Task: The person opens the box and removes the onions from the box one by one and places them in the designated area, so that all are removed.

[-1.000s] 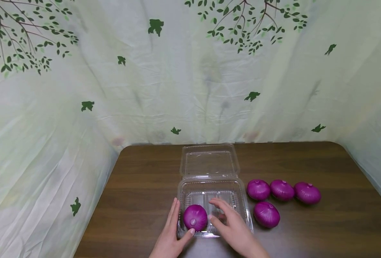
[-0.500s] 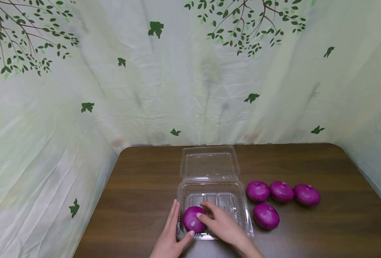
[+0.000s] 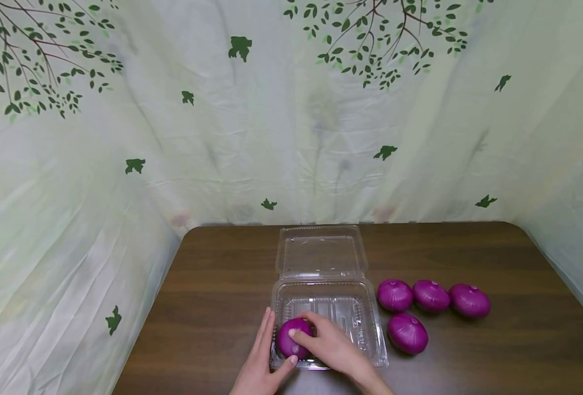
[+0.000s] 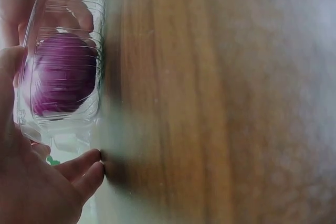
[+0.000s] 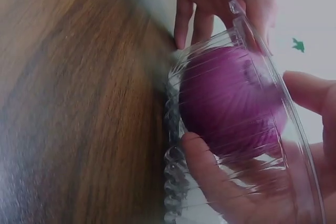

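Note:
A purple onion [image 3: 285, 339] sits in the front left corner of a clear plastic clamshell container [image 3: 338, 304], whose lid [image 3: 321, 252] lies folded back. My right hand [image 3: 333, 345] holds this onion between thumb and fingers. In the right wrist view, the onion [image 5: 226, 103] shows through the container's ribbed wall. My left hand [image 3: 261, 356] lies along the container's left side with its fingers straight and its thumb at the front rim. Through the clear side in the left wrist view, the onion [image 4: 65, 74] is close to the wall.
Three onions stand in a row right of the container: a near one [image 3: 394, 295], a middle one [image 3: 431, 296] and a far right one [image 3: 470, 300]. Another onion [image 3: 408, 333] lies in front of them. A leaf-printed curtain [image 3: 272, 120] hangs behind the brown wooden table [image 3: 222, 263].
My right hand has moved left from beside the onion and taken hold of it. The onion has shifted slightly left toward the container's wall. My left hand stays in place.

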The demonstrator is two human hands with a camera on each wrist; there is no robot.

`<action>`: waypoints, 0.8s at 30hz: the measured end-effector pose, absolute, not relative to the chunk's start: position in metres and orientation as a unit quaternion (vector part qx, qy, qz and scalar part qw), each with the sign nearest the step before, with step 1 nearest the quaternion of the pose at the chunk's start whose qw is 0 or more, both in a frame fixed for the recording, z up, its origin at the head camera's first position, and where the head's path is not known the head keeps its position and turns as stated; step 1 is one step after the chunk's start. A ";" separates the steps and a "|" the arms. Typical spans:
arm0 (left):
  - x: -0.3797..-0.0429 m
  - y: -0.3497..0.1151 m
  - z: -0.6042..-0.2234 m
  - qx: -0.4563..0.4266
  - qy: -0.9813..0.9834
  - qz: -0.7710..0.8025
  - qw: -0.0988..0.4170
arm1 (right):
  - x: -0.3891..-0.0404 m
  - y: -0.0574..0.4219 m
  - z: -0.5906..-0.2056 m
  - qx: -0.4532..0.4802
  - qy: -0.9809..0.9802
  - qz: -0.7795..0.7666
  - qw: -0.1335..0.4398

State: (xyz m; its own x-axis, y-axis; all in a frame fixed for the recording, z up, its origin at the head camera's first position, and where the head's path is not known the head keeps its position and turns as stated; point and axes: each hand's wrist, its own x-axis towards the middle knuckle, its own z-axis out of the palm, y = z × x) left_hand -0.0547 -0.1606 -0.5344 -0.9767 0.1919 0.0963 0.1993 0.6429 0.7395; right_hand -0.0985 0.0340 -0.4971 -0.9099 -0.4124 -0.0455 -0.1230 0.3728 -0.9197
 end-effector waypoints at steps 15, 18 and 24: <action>-0.055 -0.161 -0.536 -0.116 -0.906 -0.406 0.000 | -0.100 0.033 -0.497 -0.134 0.765 -0.612 0.152; -0.054 -0.161 -0.535 -0.119 -0.907 -0.405 0.010 | -0.100 0.034 -0.498 -0.149 0.780 -0.590 0.148; -0.053 -0.160 -0.535 -0.121 -0.908 -0.401 0.019 | -0.102 0.035 -0.498 -0.171 0.787 -0.575 0.140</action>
